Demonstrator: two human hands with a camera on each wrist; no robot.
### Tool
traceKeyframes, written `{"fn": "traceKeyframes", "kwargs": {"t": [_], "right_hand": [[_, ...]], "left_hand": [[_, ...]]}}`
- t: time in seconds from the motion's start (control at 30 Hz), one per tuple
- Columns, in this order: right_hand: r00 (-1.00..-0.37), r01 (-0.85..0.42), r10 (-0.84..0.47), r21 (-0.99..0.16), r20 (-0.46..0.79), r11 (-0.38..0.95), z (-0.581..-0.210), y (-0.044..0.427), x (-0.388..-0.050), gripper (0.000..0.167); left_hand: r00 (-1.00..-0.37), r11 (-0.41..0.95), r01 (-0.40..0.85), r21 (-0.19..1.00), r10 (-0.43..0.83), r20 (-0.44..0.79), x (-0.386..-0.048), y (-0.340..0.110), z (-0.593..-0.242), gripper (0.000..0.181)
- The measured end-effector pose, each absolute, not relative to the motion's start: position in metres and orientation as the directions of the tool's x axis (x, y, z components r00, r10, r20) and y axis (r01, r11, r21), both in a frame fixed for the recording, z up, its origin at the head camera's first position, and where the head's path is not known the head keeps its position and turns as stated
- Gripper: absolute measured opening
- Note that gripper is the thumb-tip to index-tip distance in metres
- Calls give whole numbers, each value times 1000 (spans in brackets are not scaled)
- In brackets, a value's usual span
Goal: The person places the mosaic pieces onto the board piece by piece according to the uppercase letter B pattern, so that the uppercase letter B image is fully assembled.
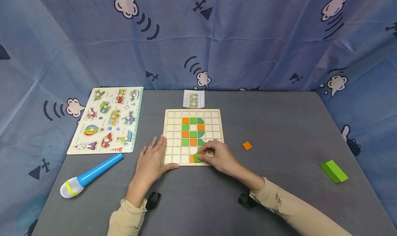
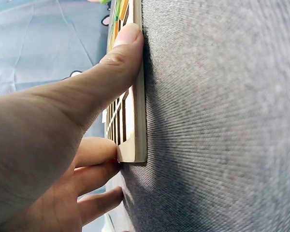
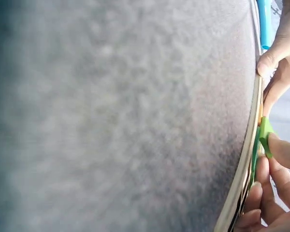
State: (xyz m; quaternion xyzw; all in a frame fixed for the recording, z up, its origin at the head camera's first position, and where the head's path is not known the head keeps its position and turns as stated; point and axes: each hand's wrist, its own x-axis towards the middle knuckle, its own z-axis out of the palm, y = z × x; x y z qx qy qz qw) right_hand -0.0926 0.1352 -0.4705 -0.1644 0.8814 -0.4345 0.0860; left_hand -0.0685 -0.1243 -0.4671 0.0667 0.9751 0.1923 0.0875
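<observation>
A wooden grid board (image 1: 170, 128) lies on the grey table, with orange and green square tiles and rounded green tiles set in its middle columns. My left hand (image 1: 151, 161) rests against its left side, fingers along the edge and thumb on the near left corner. Between thumb and fingers my right hand (image 1: 221, 157) pinches a green square tile (image 3: 265, 131) over the board's bottom row. That tile looks tilted in the right wrist view, beside an orange tile (image 1: 192, 159). My right hand hides the board's lower right part.
A small pattern card (image 1: 193, 99) lies behind the board. To the left are a picture puzzle board (image 1: 102, 120) and a blue toy microphone (image 1: 96, 171). On the right lie a loose orange tile (image 1: 247, 146) and a green block (image 1: 334, 171). A patterned blue cloth (image 1: 248, 49) hangs behind.
</observation>
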Motion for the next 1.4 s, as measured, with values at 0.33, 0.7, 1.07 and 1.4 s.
{"fn": "traceKeyframes", "kwargs": {"t": [0.33, 0.7, 1.07, 1.4], "right_hand": [[-912, -289, -411, -739, 19, 608, -468, 114, -96, 8], [-918, -272, -396, -727, 1, 630, -469, 98, -96, 7], [-904, -336, -425, -680, 40, 651, -469, 90, -97, 9], [-909, -341, -415, -661, 50, 668, -469, 88, -95, 11]], "left_hand": [[-976, 918, 105, 383, 168, -136, -68, -124, -466, 109], [-976, 920, 111, 375, 172, -133, -68, -124, -466, 109], [-974, 920, 107, 378, 174, -148, -70, -124, -467, 110], [-974, 919, 102, 381, 171, -151, -70, -124, -467, 111]]}}
